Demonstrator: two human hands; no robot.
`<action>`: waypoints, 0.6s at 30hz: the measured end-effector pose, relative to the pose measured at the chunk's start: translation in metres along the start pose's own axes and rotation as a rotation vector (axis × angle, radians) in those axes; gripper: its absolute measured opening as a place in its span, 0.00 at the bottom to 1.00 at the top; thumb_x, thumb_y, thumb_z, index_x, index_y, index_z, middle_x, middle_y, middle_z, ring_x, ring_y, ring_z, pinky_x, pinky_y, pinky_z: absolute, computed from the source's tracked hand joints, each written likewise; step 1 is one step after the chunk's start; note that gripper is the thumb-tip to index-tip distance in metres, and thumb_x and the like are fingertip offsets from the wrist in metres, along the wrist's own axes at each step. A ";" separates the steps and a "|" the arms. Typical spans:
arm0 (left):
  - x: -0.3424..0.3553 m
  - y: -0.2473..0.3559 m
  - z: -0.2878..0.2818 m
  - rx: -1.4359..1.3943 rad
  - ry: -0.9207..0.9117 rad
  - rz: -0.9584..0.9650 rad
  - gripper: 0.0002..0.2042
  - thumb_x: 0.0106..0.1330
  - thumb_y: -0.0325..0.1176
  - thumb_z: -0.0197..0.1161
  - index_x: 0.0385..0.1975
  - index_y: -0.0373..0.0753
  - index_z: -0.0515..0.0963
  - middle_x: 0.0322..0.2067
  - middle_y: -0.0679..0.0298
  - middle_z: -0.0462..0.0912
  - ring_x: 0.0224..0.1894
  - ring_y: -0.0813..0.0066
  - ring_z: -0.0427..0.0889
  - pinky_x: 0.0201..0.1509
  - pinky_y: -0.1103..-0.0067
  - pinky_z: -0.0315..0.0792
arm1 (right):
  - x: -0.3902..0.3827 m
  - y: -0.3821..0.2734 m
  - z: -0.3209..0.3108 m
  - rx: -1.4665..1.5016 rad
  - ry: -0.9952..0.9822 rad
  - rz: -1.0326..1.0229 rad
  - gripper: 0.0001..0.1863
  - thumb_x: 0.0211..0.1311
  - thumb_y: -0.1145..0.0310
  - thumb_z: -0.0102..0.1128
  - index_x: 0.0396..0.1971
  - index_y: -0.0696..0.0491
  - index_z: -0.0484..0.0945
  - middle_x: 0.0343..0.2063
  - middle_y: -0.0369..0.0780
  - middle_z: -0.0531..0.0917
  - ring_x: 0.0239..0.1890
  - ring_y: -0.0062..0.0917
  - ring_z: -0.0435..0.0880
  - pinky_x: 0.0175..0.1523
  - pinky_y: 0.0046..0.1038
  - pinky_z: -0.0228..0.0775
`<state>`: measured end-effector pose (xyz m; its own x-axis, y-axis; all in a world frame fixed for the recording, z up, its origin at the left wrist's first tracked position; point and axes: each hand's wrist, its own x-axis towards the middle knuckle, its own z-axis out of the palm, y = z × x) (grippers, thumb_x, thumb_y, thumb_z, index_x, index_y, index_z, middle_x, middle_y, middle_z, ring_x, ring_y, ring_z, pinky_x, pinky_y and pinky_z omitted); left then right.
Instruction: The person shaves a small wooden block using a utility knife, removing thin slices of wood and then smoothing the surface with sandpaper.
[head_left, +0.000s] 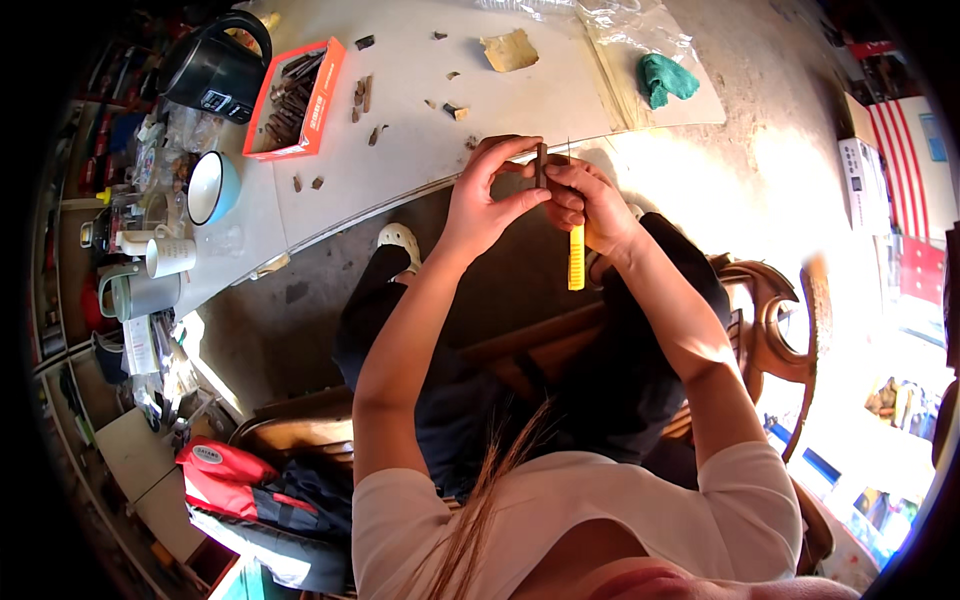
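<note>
Over the table's near edge, my left hand (490,190) pinches a short dark brown stick (541,165) upright between thumb and fingers. Close against it, my right hand (600,205) is closed around a yellow utility knife (577,260). The knife's handle sticks out below my fist and its thin blade points up beside the stick. My right thumb is at the stick, though whether it presses on it I cannot tell. A red-orange box (322,90) full of similar brown sticks (293,100) stands on the table to the left. Several loose pieces (362,95) lie beside it.
The white table (400,150) also bears a black kettle (215,75), a pale blue enamel cup (207,190), a white mug (171,257), a tan scrap (510,51) and a green cloth (668,80). A carved wooden chair (770,320) surrounds my legs. Shelves stand at left.
</note>
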<state>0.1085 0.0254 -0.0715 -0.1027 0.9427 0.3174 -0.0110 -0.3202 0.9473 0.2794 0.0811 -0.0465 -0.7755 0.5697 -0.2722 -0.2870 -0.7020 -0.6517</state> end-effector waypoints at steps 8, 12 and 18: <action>-0.002 0.004 -0.006 0.122 -0.046 0.014 0.27 0.55 0.22 0.72 0.56 0.34 0.73 0.53 0.63 0.76 0.57 0.72 0.75 0.62 0.74 0.68 | -0.004 -0.001 0.011 0.007 0.031 -0.018 0.12 0.70 0.64 0.52 0.43 0.56 0.77 0.13 0.27 0.61 0.14 0.13 0.60 0.21 0.18 0.54; -0.004 0.009 -0.006 0.363 0.042 0.013 0.26 0.53 0.24 0.72 0.54 0.35 0.74 0.50 0.63 0.78 0.55 0.70 0.77 0.62 0.73 0.69 | -0.002 0.002 0.015 -0.331 0.313 -0.076 0.14 0.68 0.60 0.58 0.43 0.56 0.76 0.15 0.28 0.65 0.16 0.13 0.62 0.23 0.18 0.56; 0.001 0.015 -0.003 0.532 0.062 0.094 0.25 0.48 0.26 0.73 0.49 0.38 0.76 0.47 0.59 0.80 0.52 0.60 0.78 0.57 0.68 0.72 | 0.003 0.009 0.004 -0.476 0.305 -0.121 0.15 0.63 0.60 0.66 0.36 0.57 0.78 0.18 0.30 0.73 0.18 0.12 0.68 0.23 0.18 0.59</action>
<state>0.1054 0.0215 -0.0575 -0.1374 0.8998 0.4142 0.5048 -0.2962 0.8108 0.2727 0.0750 -0.0502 -0.5351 0.7812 -0.3216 -0.0244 -0.3948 -0.9185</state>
